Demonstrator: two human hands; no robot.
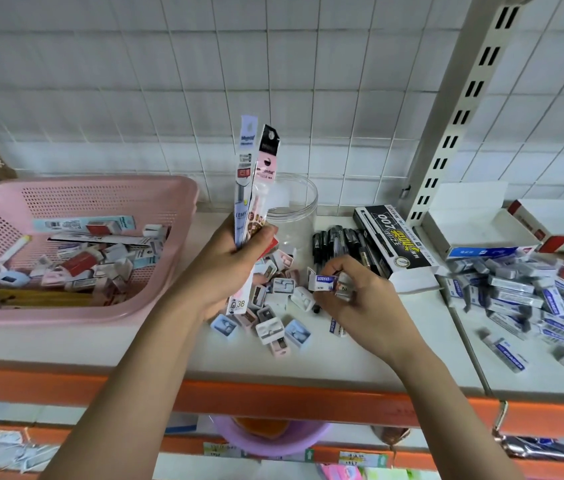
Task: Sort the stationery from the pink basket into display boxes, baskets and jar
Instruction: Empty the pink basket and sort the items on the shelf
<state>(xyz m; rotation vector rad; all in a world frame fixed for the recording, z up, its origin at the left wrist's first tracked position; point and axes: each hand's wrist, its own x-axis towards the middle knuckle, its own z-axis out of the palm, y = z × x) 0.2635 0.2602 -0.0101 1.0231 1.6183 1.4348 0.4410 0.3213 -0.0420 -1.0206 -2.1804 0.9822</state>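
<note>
Hidden in part – lower ends of the pen packets (251, 188) inside the left hand (228, 268), fingers curled tight round them, packets held upright in front of the clear jar (296, 216). Readable on the white packet near the bottom: "0.38"; other print on both packets too small to read. Right hand (360, 299) just beside, over the shelf (135, 344), fingers bent and pinching small erasers (323, 283) – "ERASER" readable on the blue-and-white sleeve; how many pieces in this hand, impossible to tell. Under and between both hands a heap of small sharpeners (278, 322), white, pink and pale blue, partly covered by the wrists. Pink basket (76, 202) at the left, cut off by the frame edge, holding mixed small boxes, long packets and yellow pencils; labels there blurred. Behind the right hand, black pens (337, 244) lying beside an open black box (394, 240) with "007" and yellow characters. At the far right a blurred pile of erasers in blue sleeves (530, 306), cut off at the edge, with open white boxes (474, 223) behind.
</note>
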